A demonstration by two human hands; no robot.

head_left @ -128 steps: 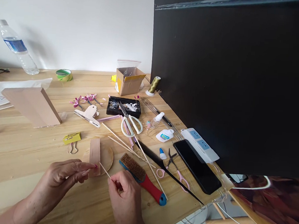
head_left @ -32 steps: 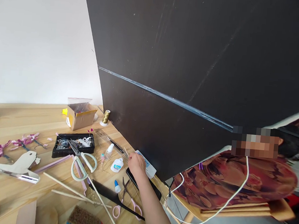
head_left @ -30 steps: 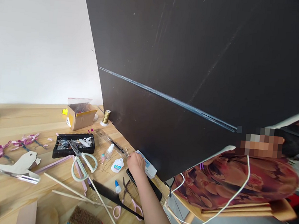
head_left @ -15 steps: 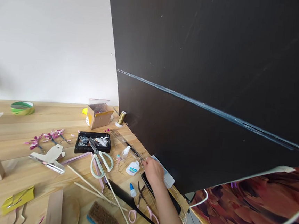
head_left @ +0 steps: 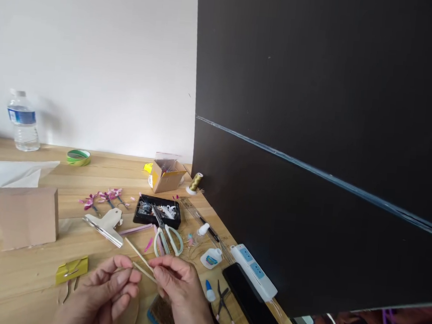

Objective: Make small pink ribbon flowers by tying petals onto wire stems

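My left hand and my right hand are raised close together above the near edge of the wooden table. Both pinch with fingertips facing each other. What they hold between them is too thin to make out. Thin wooden sticks lie on the table just behind my fingers. A brush peeks out under my right hand, and a round wooden disc lies under my left.
Scissors, a black tray of small parts, a glue bottle, a white power strip and a black phone lie to the right. A large black board stands right. A cardboard block, metal clip, tape roll, water bottle sit left.
My right hand has drawn back from the power strip and phone to meet my left hand near the front edge. The view has swung left, and the other person is out of sight.
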